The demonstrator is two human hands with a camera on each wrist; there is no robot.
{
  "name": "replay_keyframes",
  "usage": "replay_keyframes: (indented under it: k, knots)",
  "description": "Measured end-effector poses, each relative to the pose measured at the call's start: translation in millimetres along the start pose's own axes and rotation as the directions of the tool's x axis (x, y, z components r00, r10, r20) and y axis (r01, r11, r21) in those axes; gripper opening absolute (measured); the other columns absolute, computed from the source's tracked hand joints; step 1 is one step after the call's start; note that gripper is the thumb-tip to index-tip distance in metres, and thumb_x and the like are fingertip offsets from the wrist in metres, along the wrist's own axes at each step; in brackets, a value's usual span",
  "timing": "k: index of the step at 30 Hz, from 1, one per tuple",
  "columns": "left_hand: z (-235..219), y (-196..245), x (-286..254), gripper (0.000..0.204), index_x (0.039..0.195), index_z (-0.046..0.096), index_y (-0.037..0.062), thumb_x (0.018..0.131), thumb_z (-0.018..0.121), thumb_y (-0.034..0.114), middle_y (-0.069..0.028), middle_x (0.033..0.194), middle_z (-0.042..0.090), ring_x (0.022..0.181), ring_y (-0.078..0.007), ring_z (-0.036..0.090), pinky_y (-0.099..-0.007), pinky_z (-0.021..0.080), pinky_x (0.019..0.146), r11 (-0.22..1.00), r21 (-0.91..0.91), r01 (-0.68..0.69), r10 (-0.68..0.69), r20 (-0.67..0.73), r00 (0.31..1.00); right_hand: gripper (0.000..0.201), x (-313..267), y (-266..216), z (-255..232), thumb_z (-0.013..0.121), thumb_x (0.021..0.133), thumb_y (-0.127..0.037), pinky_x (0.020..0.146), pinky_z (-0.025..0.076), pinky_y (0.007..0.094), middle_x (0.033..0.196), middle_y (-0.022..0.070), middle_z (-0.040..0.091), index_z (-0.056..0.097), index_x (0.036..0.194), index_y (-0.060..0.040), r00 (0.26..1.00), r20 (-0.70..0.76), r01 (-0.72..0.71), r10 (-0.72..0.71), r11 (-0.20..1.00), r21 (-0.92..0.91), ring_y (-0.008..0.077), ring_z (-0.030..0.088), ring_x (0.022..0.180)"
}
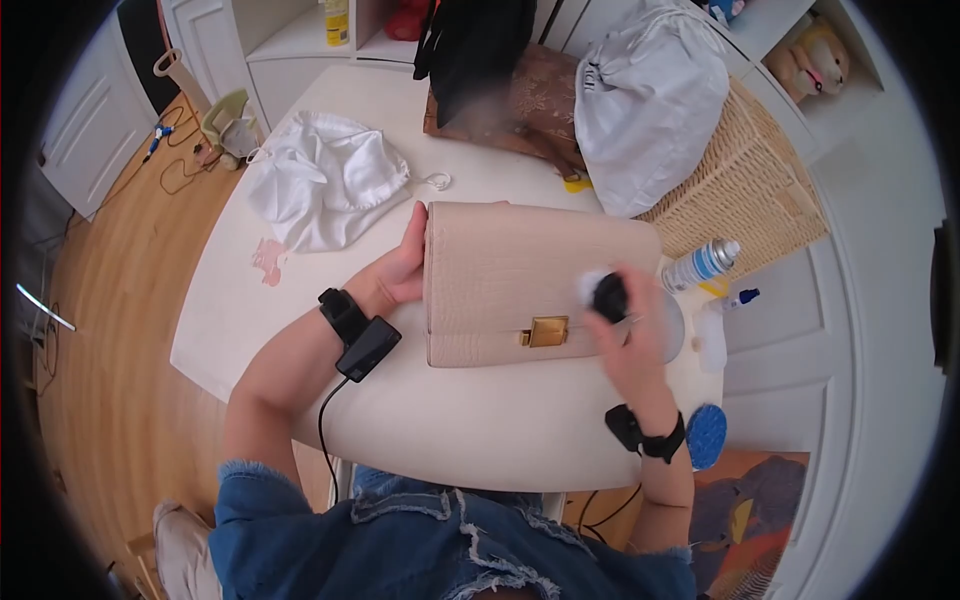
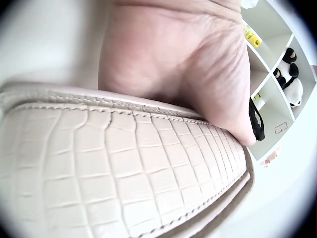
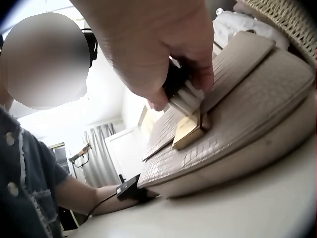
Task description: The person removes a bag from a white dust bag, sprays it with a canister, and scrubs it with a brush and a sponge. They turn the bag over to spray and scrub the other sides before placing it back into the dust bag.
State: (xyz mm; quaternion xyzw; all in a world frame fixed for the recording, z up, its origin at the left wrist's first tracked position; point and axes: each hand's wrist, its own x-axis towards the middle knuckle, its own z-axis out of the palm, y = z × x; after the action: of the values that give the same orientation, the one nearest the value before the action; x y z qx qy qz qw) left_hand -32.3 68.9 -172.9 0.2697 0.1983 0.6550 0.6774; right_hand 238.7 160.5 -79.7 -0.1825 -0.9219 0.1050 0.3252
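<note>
the right hand (image 1: 642, 335) pinches a black brush (image 1: 611, 297) over a beige handbag (image 1: 500, 260); the left hand (image 1: 404, 264) touches its side, grip unclear. a white pouch (image 1: 660, 110) bears illegible dark lettering (image 1: 588, 76).

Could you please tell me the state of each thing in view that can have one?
Beige handbag, flap down.
Gold clasp, fastened or not cannot be told.
Black brush, held in the right hand.
Left hand, against the handbag's left edge, fingers mostly hidden.
White cloth pouch, crumpled on the table.
White drawstring bag, bulging, beside the woven basket.
Spray can, standing upright.
</note>
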Motion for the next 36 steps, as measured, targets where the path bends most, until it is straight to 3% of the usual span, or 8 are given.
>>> replay_keyframes:
  k: [4,6,9,14,17,19,28,36]
  knots:
    - [-34.8,-7.3,-1.7,0.094,0.148,0.027,0.0085,0.084,0.020,0.078,-0.0107,0.151,0.032,0.138,-0.0241,0.033,-0.0407,0.028,0.113,0.995,0.083,0.063,-0.061,-0.019,0.998,0.050,14.9,48.5,-9.7,0.068,0.082,-0.010,0.085,0.047,0.0358,0.112,0.0173,0.051,0.048,0.126,0.0026,0.935,-0.229,-0.227,0.272,0.952,0.204,0.0321,0.056,0.099]
    - [-62.0,-17.9,8.0,0.094,0.147,0.028,0.0081,0.083,0.024,0.077,-0.0108,0.151,0.032,0.138,-0.0244,0.032,-0.0411,0.028,0.113,0.954,-0.293,0.066,0.084,0.470,0.878,0.050,20.6,47.9,-8.6,0.069,0.081,-0.009,0.086,0.046,0.0372,0.106,0.0174,0.051,0.048,0.124,0.0033,0.878,-0.283,-0.274,0.385,0.891,0.363,0.0325,0.055,0.097]
    - [-62.4,-16.8,1.8,0.096,0.148,0.026,0.0085,0.082,0.028,0.078,-0.0107,0.151,0.031,0.138,-0.0235,0.031,-0.0408,0.027,0.114,0.992,-0.123,0.011,0.034,0.358,0.933,0.054,21.3,6.6,-3.2,0.071,0.078,-0.008,0.084,0.047,0.0374,0.108,0.0182,0.051,0.048,0.125,0.0037,0.969,-0.221,-0.115,0.107,0.993,-0.023,0.0331,0.055,0.096]
    - [-13.1,0.1,-2.7,0.102,0.150,0.020,0.0086,0.078,0.031,0.081,-0.0099,0.153,0.027,0.139,-0.0218,0.029,-0.0403,0.026,0.114,0.992,0.125,-0.005,-0.021,0.211,0.977,0.062,-4.1,-19.5,15.4,0.074,0.077,-0.010,0.089,0.046,0.0405,0.116,0.0207,0.052,0.045,0.129,0.0039,0.978,0.122,0.151,-0.171,0.977,0.152,0.0366,0.055,0.105]
    - [-12.4,-1.0,-2.0,0.104,0.151,0.017,0.0086,0.078,0.031,0.081,-0.0095,0.154,0.026,0.140,-0.0211,0.028,-0.0398,0.025,0.114,0.996,0.092,-0.022,0.000,0.236,0.972,0.056,1.4,10.1,2.2,0.071,0.080,-0.011,0.090,0.046,0.0415,0.116,0.0204,0.052,0.046,0.128,0.0041,0.995,-0.100,-0.002,-0.006,0.997,-0.083,0.0357,0.055,0.104]
    - [-13.0,-2.4,-1.3,0.104,0.151,0.017,0.0087,0.078,0.031,0.081,-0.0094,0.154,0.025,0.140,-0.0209,0.027,-0.0396,0.025,0.114,0.997,0.080,-0.017,-0.002,0.232,0.973,0.054,9.3,35.1,-12.7,0.069,0.083,-0.014,0.090,0.045,0.0420,0.115,0.0203,0.052,0.045,0.128,0.0045,0.954,-0.200,-0.208,0.225,0.973,0.102,0.0342,0.053,0.105]
    - [-26.1,-3.8,-7.8,0.102,0.149,0.023,0.0075,0.079,0.031,0.081,-0.0098,0.152,0.029,0.138,-0.0216,0.031,-0.0401,0.028,0.113,0.992,0.109,0.059,-0.066,0.064,0.996,0.056,-55.5,18.9,-4.5,0.072,0.076,-0.002,0.084,0.048,0.0386,0.112,0.0185,0.050,0.047,0.126,0.0015,0.996,0.086,-0.012,0.005,0.997,0.077,0.0318,0.054,0.099]
    - [-18.3,-0.8,-6.1,0.104,0.151,0.020,0.0100,0.077,0.030,0.083,-0.0099,0.153,0.029,0.139,-0.0222,0.030,-0.0409,0.027,0.113,0.990,0.141,0.011,-0.030,0.137,0.990,0.052,-6.6,42.7,-19.3,0.071,0.079,-0.007,0.087,0.045,0.0356,0.108,0.0171,0.051,0.048,0.125,0.0013,0.918,-0.268,-0.230,0.291,0.943,0.239,0.0311,0.054,0.099]
